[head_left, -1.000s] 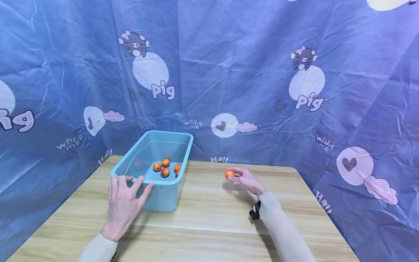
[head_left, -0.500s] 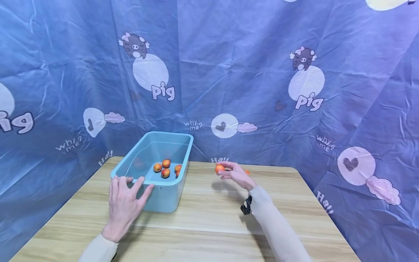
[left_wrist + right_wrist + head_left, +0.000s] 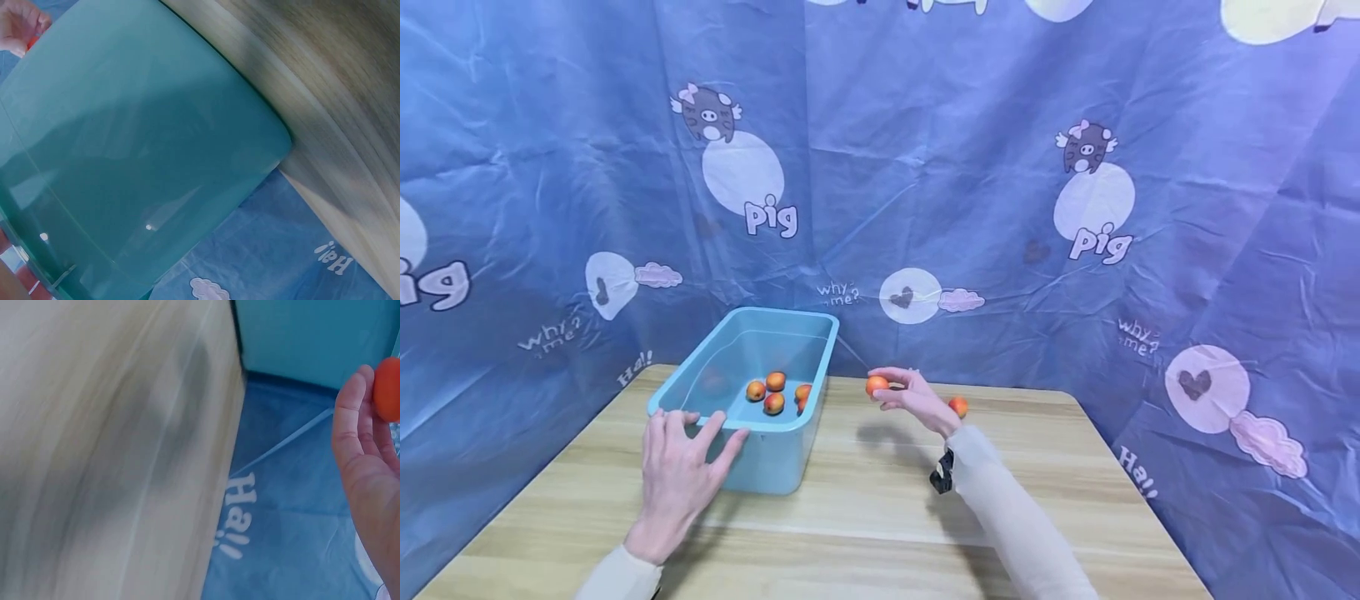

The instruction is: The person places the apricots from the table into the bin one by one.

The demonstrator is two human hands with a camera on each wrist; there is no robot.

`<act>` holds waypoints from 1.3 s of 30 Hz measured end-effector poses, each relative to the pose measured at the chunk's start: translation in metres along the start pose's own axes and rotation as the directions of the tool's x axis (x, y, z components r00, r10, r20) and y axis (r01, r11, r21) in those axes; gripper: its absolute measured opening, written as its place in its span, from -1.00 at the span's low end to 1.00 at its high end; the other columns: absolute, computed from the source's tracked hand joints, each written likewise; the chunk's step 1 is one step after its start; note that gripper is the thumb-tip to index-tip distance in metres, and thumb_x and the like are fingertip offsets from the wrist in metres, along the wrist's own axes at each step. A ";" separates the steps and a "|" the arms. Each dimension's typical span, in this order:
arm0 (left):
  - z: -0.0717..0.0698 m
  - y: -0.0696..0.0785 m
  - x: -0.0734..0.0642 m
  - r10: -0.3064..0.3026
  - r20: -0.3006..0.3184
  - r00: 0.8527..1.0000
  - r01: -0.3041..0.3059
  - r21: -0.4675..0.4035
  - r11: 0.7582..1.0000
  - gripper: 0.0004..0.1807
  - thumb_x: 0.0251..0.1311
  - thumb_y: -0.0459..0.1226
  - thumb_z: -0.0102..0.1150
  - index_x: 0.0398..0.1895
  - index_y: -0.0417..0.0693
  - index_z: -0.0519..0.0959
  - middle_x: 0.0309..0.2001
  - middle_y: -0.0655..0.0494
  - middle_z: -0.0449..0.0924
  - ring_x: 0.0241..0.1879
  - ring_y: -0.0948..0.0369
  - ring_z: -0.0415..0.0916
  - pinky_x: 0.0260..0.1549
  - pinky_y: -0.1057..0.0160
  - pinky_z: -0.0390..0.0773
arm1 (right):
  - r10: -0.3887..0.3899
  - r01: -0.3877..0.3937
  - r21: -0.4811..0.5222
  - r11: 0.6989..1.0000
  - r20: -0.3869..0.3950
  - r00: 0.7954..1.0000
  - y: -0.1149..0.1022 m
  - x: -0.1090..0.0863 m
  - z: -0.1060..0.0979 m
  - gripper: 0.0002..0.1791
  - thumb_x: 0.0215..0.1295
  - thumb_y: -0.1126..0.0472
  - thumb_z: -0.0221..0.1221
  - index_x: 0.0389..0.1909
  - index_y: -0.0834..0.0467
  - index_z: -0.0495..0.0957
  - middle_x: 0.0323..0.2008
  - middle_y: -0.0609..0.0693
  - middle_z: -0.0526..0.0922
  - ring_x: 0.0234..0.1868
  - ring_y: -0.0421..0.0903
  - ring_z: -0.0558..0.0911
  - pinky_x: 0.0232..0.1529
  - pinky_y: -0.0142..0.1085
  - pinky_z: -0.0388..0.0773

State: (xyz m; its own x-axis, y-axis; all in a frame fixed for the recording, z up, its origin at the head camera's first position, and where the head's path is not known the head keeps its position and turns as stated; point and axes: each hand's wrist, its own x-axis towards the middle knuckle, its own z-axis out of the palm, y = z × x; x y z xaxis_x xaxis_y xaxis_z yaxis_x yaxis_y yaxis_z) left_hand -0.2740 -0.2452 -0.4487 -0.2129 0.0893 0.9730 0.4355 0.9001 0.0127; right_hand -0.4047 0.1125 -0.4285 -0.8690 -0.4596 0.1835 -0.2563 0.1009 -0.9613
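Note:
My left hand point(image 3: 676, 471) grips the near rim of a light blue plastic bin point(image 3: 778, 457), its fingers hooked over the edge. Several small orange-red fruits point(image 3: 773, 403) lie on the bin's floor, one partly hidden by the right wall. To the right of the bin, above the table, my right hand point(image 3: 917, 400) pinches another orange-red fruit point(image 3: 876, 386) between thumb and fingertips. The right wrist view shows that held fruit point(image 3: 389, 390) at its right edge. One more orange-red fruit point(image 3: 958, 407) sits on the table just behind the right wrist.
The bin stands on the left of a pale wooden table point(image 3: 850, 533). A blue curtain point(image 3: 865, 208) with pig prints hangs close behind the table and along both sides. A black wrist device point(image 3: 942, 472) is strapped on the right wrist.
My right hand has carried its fruit left and slightly up, towards the bin. The fruit behind the right wrist has come into view. My left hand stays on the rim.

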 end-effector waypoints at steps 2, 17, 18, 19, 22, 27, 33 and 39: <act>-0.001 0.000 -0.002 -0.010 -0.003 1.000 0.010 0.002 1.000 -0.40 0.22 0.25 0.05 -0.26 -0.11 0.63 -0.35 -0.33 0.41 -0.32 -0.25 0.27 -0.17 -0.20 0.25 | -0.003 0.003 -0.005 1.000 0.007 1.000 -0.005 0.004 0.006 -0.50 0.27 0.30 0.27 0.24 0.19 0.48 0.01 0.10 0.64 -0.01 0.06 0.65 0.01 -0.12 0.63; -0.004 0.005 -0.006 -0.024 0.005 1.000 0.024 0.015 1.000 -0.39 0.22 0.26 0.04 -0.24 -0.11 0.63 -0.33 -0.34 0.42 -0.30 -0.27 0.28 -0.15 -0.20 0.27 | -0.086 0.089 0.044 0.995 -0.064 0.994 -0.032 0.025 0.029 -0.52 0.25 0.31 0.26 0.19 0.32 0.48 -0.08 0.08 0.68 -0.20 -0.12 0.70 -0.10 -0.17 0.67; -0.004 0.005 -0.006 -0.024 0.005 1.000 0.024 0.018 1.000 -0.39 0.23 0.27 0.03 -0.24 -0.11 0.64 -0.33 -0.34 0.43 -0.30 -0.27 0.28 -0.15 -0.20 0.27 | -0.095 0.099 0.048 0.994 -0.074 0.993 -0.033 0.026 0.030 -0.52 0.24 0.31 0.26 0.18 0.33 0.48 -0.09 0.08 0.69 -0.22 -0.14 0.71 -0.12 -0.19 0.67; -0.004 0.005 -0.006 -0.025 0.008 1.000 0.025 0.019 1.000 -0.39 0.23 0.26 0.03 -0.24 -0.11 0.64 -0.33 -0.34 0.43 -0.30 -0.27 0.28 -0.16 -0.20 0.27 | -0.103 0.107 0.052 0.993 -0.084 0.991 -0.035 0.027 0.031 -0.53 0.24 0.31 0.26 0.17 0.33 0.49 -0.09 0.08 0.69 -0.23 -0.15 0.71 -0.14 -0.20 0.67; -0.006 0.005 -0.007 -0.026 0.008 1.000 0.025 0.021 0.999 -0.38 0.22 0.27 0.03 -0.25 -0.11 0.64 -0.34 -0.34 0.43 -0.31 -0.27 0.28 -0.19 -0.19 0.27 | -0.118 0.124 0.053 0.991 -0.098 0.988 -0.040 0.030 0.035 -0.53 0.23 0.28 0.27 0.16 0.32 0.50 -0.09 0.06 0.70 -0.23 -0.18 0.71 -0.14 -0.21 0.66; -0.006 0.007 -0.007 -0.024 0.022 0.999 0.024 0.021 0.999 -0.38 0.22 0.27 0.02 -0.24 -0.11 0.64 -0.33 -0.33 0.41 -0.31 -0.26 0.27 -0.20 -0.18 0.26 | -0.140 0.143 0.016 0.990 -0.115 0.983 -0.049 0.039 0.043 -0.53 0.25 0.24 0.28 0.17 0.27 0.51 -0.04 0.07 0.70 -0.17 -0.19 0.68 -0.14 -0.24 0.65; -0.004 0.010 -0.005 -0.019 0.037 0.999 0.018 0.030 0.999 -0.37 0.26 0.28 -0.02 -0.23 -0.10 0.64 -0.33 -0.31 0.40 -0.30 -0.24 0.27 -0.18 -0.18 0.27 | -0.160 0.160 -0.014 0.987 -0.167 0.973 -0.063 0.052 0.056 -0.54 0.24 0.25 0.30 0.17 0.25 0.53 -0.03 0.11 0.70 -0.14 -0.11 0.68 -0.16 -0.19 0.64; -0.006 0.009 -0.003 -0.018 0.016 1.000 0.018 0.024 1.000 -0.38 0.23 0.27 0.03 -0.24 -0.11 0.64 -0.34 -0.32 0.41 -0.31 -0.25 0.27 -0.20 -0.18 0.26 | -0.161 0.155 -0.044 0.987 -0.180 0.970 -0.075 0.069 0.071 -0.55 0.20 0.22 0.34 0.13 0.17 0.57 -0.04 0.10 0.71 -0.21 -0.22 0.64 -0.29 -0.31 0.57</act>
State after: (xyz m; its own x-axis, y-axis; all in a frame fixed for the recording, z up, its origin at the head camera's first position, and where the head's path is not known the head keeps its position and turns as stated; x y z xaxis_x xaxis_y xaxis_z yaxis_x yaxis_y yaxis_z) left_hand -0.2644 -0.2393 -0.4505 -0.2345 0.0796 0.9688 0.4107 0.9114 0.0245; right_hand -0.4152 0.0106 -0.3589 -0.8785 -0.3029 0.3695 -0.4064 0.0671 -0.9112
